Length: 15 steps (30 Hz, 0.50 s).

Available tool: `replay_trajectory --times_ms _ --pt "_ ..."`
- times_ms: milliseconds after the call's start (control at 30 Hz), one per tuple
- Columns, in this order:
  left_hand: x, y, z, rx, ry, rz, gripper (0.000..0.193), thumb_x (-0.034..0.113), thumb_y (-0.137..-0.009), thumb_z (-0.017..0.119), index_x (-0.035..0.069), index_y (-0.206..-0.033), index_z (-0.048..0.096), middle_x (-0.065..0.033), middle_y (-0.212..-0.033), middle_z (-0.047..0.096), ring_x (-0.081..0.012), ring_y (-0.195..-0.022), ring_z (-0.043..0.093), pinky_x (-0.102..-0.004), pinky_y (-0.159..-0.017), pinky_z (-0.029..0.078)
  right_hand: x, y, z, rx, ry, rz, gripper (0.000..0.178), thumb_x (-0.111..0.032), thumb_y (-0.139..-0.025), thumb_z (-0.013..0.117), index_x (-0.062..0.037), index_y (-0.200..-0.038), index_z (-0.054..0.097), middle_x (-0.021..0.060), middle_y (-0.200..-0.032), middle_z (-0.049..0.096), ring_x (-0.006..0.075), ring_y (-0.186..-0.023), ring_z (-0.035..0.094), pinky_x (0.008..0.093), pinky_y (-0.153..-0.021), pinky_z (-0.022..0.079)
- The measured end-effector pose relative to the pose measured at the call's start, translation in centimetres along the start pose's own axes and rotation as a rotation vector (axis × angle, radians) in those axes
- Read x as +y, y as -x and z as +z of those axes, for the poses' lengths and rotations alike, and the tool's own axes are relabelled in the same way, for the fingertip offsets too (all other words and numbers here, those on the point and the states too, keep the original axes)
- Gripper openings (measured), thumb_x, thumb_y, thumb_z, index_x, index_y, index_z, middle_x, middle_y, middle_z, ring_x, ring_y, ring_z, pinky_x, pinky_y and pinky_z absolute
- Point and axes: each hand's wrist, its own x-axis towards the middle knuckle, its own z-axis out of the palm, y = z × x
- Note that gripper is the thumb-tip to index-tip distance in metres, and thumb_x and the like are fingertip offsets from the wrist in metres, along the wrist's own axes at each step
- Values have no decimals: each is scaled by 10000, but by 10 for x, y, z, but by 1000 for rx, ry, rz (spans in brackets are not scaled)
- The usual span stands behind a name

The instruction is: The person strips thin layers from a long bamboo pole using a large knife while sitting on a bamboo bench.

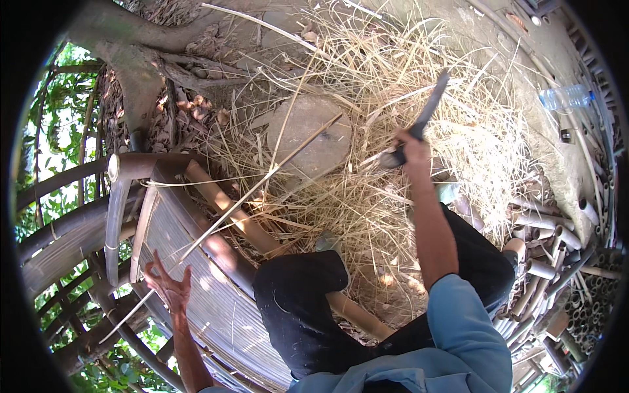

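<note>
My right hand [414, 149] is closed round the handle of a machete [432, 105], whose dark blade points up and away over a heap of pale shavings. At the left, my left hand [169, 288] has its fingers and thumb spread. A long, thin bamboo strip [229, 211] passes between them; whether the hand touches it, I cannot tell. The strip slants from the lower left up to a round wooden block [311, 147], and its darker far end lies over the block.
Loose bamboo shavings [393, 85] cover the ground around the block. A bamboo bench [196, 288] stands at my left, beside my bent legs [301, 301]. Cut bamboo tubes [540, 268] are piled at the right, below a clear plastic bottle [567, 97]. Tree roots [141, 78] spread at the far left.
</note>
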Motion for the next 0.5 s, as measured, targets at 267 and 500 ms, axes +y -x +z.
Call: replay_trajectory --times_ms 267,500 --pt "-143 58 5 40 -74 -26 531 441 -920 662 51 -1260 543 -192 -1139 550 -389 -1142 515 -572 -1010 349 -229 19 -110 280 372 -709 416 -346 -786 859 19 -901 697 83 -799 697 165 -723 639 309 -707 515" --pt "-96 23 -30 -39 116 192 318 298 -1025 548 16 -878 560 -203 -867 597 -400 -826 591 -498 -725 454 -323 89 -199 205 944 -617 467 -387 -898 772 40 -1030 635 110 -670 650 168 -512 642 314 -482 537"
